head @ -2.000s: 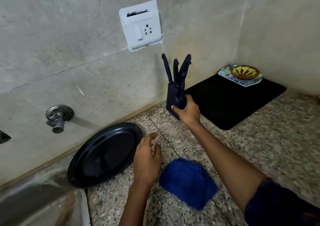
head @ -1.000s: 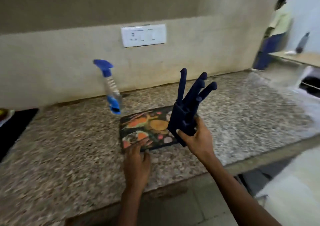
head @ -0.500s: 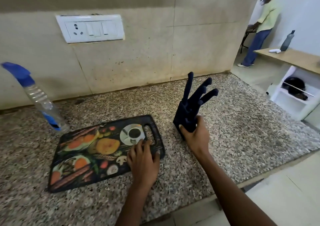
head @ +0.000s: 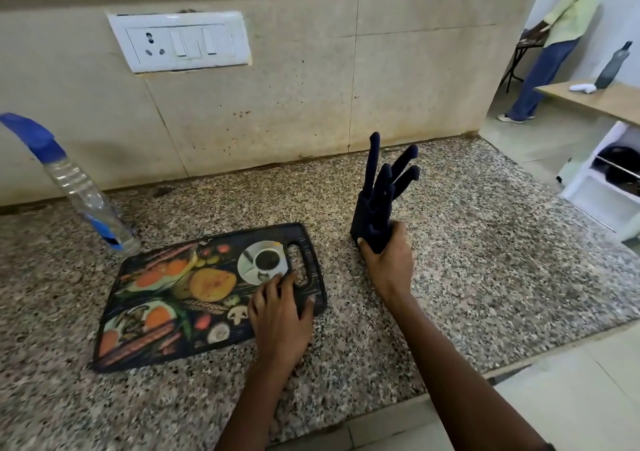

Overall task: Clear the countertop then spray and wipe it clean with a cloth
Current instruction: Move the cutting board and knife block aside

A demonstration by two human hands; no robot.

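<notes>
Dark plastic is filling my right hand (head: 388,266): I am gripping the base of the knife block (head: 372,224), thumb on its near-left corner and fingers curled round the right side, and it is standing on, or just touching, the granite countertop (head: 485,260). Its handles are fanning up and away from me. My left hand (head: 280,307) is lying flat with straight fingers on the printed cutting board (head: 180,295), fingertips near the handle slot at its right end, pressing rather than holding. The two hands are apart, with a strip of bare granite between them.

Further left of my left hand, past the board's far corner, the spray bottle (head: 83,194) with the blue trigger is waiting near the wall. No cloth is showing in this view.

Judging by this, I am setting the block down, so I am wanting its base fully flat before letting go, or the top-heavy handles may tip it. I am keeping my palm on the board to stop it sliding.
</notes>
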